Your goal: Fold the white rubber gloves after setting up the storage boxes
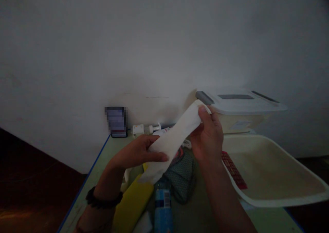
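A long white strip of thin, soft material (177,133), whose exact kind I cannot tell, slants between my two hands above the table. My left hand (140,151) pinches its lower part, thumb on top. At the upper end, my right hand (209,132) grips it between thumb and fingers. The strip's loose lower end hangs over a yellow flat object (135,204). Below it stand or lie a blue-labelled bottle (163,209) and a grey-green knitted bundle (183,178), both partly covered from view.
A phone-like screen (117,122) leans on the wall at the back left, near a white pump bottle (139,130). On the right are a white basin (277,168), a red patterned item (234,171) at its side, and a lidded storage box (241,106).
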Demonstrator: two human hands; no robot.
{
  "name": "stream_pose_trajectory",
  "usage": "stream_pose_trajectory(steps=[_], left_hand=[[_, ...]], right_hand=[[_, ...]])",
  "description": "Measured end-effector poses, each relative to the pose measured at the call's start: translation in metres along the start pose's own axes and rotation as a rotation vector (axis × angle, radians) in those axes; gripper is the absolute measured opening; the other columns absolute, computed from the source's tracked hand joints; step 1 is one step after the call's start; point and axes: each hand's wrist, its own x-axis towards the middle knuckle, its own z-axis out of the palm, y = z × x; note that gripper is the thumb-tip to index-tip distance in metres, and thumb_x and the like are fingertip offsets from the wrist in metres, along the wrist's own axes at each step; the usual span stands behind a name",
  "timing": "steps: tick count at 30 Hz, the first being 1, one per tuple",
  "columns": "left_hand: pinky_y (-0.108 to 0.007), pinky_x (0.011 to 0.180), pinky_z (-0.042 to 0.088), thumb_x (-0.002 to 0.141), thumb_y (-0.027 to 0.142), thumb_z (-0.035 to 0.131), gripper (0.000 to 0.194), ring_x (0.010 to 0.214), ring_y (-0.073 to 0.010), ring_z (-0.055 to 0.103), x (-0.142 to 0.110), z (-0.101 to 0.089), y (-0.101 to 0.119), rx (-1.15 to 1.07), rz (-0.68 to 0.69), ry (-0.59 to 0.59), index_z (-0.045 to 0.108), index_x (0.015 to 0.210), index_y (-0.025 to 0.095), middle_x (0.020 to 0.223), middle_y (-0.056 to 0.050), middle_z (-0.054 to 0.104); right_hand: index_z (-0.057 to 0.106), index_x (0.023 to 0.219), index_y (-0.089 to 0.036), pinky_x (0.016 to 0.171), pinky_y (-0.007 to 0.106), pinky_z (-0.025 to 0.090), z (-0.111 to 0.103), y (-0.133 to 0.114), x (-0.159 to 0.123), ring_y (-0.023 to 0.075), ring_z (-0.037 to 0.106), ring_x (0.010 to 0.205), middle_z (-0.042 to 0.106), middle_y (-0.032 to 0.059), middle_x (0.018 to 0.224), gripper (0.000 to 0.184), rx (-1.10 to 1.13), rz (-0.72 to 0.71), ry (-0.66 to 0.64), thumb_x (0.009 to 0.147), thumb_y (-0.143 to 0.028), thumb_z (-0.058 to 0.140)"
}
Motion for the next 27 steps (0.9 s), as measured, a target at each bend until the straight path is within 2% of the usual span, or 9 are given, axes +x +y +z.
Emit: stream_pose_trajectory(steps=[4, 9, 14, 17, 20, 23, 27], left_hand=[[-0.019, 0.057, 0.045, 0.076, 0.035, 0.071, 0.028, 0.067, -0.012, 0.058, 0.002, -0.004, -0.006, -0.04, 0.028, 0.004, 0.068, 0.093, 0.013, 0.078, 0.0, 0.067], [-0.019, 0.06, 0.046, 0.076, 0.031, 0.071, 0.03, 0.069, -0.0119, 0.057, 0.002, -0.005, -0.007, -0.111, 0.023, -0.085, 0.065, 0.102, 0.016, 0.084, 0.0, 0.066], [-0.019, 0.054, 0.042, 0.076, 0.036, 0.07, 0.029, 0.06, -0.0101, 0.052, 0.003, -0.009, -0.014, -0.14, 0.017, -0.061, 0.065, 0.096, 0.015, 0.075, 0.001, 0.063], [-0.02, 0.056, 0.043, 0.064, 0.041, 0.08, 0.045, 0.063, -0.0118, 0.055, 0.005, -0.017, -0.023, -0.172, -0.016, -0.091, 0.065, 0.097, 0.015, 0.079, 0.001, 0.066], [-0.019, 0.059, 0.043, 0.049, 0.035, 0.087, 0.053, 0.067, -0.0127, 0.056, 0.002, -0.029, -0.03, -0.131, -0.052, -0.085, 0.067, 0.094, 0.016, 0.077, 0.003, 0.066], [-0.02, 0.063, 0.046, 0.051, 0.03, 0.087, 0.051, 0.073, -0.0151, 0.06, -0.006, -0.04, -0.033, -0.087, -0.097, -0.13, 0.067, 0.096, 0.018, 0.079, 0.004, 0.068], [-0.025, 0.069, 0.049, 0.06, 0.028, 0.081, 0.044, 0.083, -0.0203, 0.064, -0.017, -0.049, -0.035, -0.015, -0.213, -0.181, 0.063, 0.1, 0.019, 0.089, 0.001, 0.07]], right_hand=[[0.06, 0.079, -0.022, 0.058, 0.019, 0.048, 0.001, -0.003, -0.001, 0.0071, 0.059, 0.065, 0.063, -0.0067, 0.074, 0.02, 0.021, -0.052, 0.016, 0.068, -0.028, 0.076], [0.061, 0.08, -0.021, 0.063, 0.018, 0.05, 0.0, -0.005, -0.003, 0.0065, 0.061, 0.07, 0.065, -0.006, 0.078, 0.017, 0.028, -0.103, 0.029, 0.071, -0.027, 0.074], [0.059, 0.081, -0.021, 0.065, 0.02, 0.05, -0.001, -0.003, 0.0, 0.0069, 0.062, 0.072, 0.064, -0.006, 0.081, 0.019, 0.004, -0.095, 0.027, 0.071, -0.029, 0.074], [0.057, 0.083, -0.022, 0.065, 0.02, 0.05, -0.003, 0.003, 0.002, 0.0073, 0.061, 0.072, 0.063, -0.0065, 0.081, 0.023, 0.023, -0.077, 0.058, 0.07, -0.029, 0.074], [0.055, 0.083, -0.023, 0.064, 0.019, 0.049, -0.003, 0.01, 0.003, 0.0073, 0.06, 0.071, 0.061, -0.0072, 0.078, 0.023, 0.046, -0.077, 0.068, 0.069, -0.028, 0.074], [0.054, 0.084, -0.023, 0.064, 0.021, 0.048, -0.004, 0.017, 0.003, 0.0083, 0.059, 0.07, 0.06, -0.0069, 0.077, 0.024, 0.024, -0.068, 0.067, 0.07, -0.03, 0.073], [0.052, 0.086, -0.023, 0.066, 0.023, 0.048, -0.008, 0.035, 0.005, 0.0101, 0.058, 0.072, 0.059, -0.0053, 0.081, 0.028, -0.101, -0.103, 0.085, 0.071, -0.037, 0.07]])
